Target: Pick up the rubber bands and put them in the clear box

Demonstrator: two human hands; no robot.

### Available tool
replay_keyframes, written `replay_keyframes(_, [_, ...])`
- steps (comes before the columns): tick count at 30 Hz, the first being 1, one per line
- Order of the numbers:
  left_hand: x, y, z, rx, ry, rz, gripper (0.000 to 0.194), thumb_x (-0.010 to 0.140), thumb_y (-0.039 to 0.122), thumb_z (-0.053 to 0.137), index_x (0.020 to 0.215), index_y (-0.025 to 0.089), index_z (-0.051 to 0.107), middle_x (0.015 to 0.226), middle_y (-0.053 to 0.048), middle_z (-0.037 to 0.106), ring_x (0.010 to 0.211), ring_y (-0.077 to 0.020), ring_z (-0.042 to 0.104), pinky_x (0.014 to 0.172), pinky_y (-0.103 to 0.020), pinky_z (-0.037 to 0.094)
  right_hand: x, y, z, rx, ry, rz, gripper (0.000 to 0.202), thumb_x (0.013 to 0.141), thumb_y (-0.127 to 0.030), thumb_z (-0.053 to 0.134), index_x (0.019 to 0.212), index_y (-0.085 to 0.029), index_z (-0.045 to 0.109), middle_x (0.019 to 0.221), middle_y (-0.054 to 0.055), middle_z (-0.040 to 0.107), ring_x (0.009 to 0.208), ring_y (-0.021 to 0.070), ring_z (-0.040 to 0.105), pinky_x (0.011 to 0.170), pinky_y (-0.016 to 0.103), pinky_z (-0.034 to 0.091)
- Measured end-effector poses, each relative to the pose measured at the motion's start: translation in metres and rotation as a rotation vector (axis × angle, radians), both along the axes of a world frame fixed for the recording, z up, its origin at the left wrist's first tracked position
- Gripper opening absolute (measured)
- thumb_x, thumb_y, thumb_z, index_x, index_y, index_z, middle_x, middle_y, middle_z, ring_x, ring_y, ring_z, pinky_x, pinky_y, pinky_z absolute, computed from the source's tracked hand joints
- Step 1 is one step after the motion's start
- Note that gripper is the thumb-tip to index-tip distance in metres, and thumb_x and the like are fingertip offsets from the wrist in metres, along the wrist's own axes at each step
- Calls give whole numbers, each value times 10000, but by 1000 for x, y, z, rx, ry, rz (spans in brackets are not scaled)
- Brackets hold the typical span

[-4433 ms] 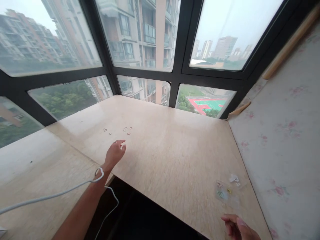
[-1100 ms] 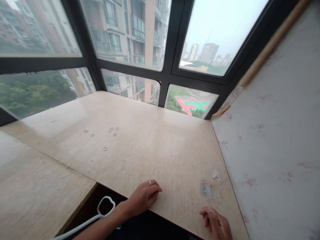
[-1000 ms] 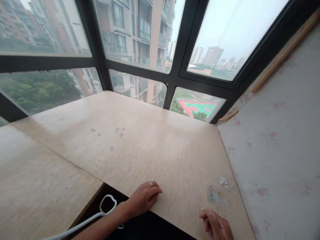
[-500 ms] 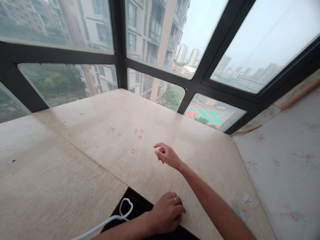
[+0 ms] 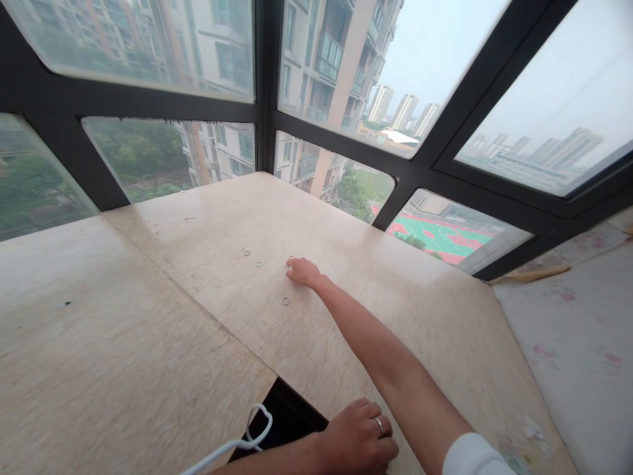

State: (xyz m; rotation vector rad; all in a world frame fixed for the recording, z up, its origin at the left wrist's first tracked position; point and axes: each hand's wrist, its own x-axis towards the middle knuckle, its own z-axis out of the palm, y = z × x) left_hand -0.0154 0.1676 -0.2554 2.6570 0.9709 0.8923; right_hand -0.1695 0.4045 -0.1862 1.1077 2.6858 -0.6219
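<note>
My right hand reaches over the pale marbled counter, its fingers drawn together and touching down at a cluster of small thin rings. A sliver of one dark ring shows by the fingertips; the hand covers the rest, and what it pinches is hidden. Nearer me lies a single thin dark ring. Two more, a ring and another ring, lie to the left. My left hand, with a silver ring on one finger, rests curled at the counter's near edge; its palm is hidden.
A white cable loops over a dark opening beside my left forearm. Dark-framed windows border the far side. Clear plastic scraps lie at the right, near a flowered wall. A small dark-tipped item lies far left.
My right hand has moved forward and left onto the ring cluster, covering its red rings, and its fingers have closed. The view has shifted left; my left hand stays curled at the edge.
</note>
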Motion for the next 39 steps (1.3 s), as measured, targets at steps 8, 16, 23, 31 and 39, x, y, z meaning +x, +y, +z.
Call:
replay_keyframes(8, [1,-1,3,127,-111,76,277,849,318,546,672,159,404,689,-26,473,639,-157,421,530,-321,182,12,-6,-15,128,19,68,399,887,-314,432,1266,-265,547,1028,76,649,1114,239,524,816,333,457])
replay_keyframes(16, [-4,-1,9,184,-72,84,279,883,321,518,695,153,401,707,-18,445,645,-153,401,546,-313,178,4,-9,-8,266,-66,274,298,908,-245,425,938,-124,696,975,180,656,966,297,608,808,422,447])
replay_keyframes(23, [-10,-2,24,157,-87,70,210,825,198,539,691,151,385,695,-14,408,636,-145,360,552,-315,202,22,-17,-10,305,-59,408,279,882,-102,393,943,-101,665,953,181,668,929,286,630,732,375,453])
replay_keyframes(31, [-12,-4,32,76,-53,59,149,823,192,515,719,159,414,714,-20,450,658,-157,366,577,-325,245,70,-23,5,265,85,185,152,817,-239,523,858,-153,642,822,96,675,745,200,624,618,261,390])
replay_keyframes(39, [-12,-4,36,53,-50,43,68,839,143,436,795,153,486,767,-49,499,693,-169,404,621,-322,308,168,-60,43,214,442,-40,53,812,-214,492,798,-167,512,666,-30,567,554,77,443,533,213,287])
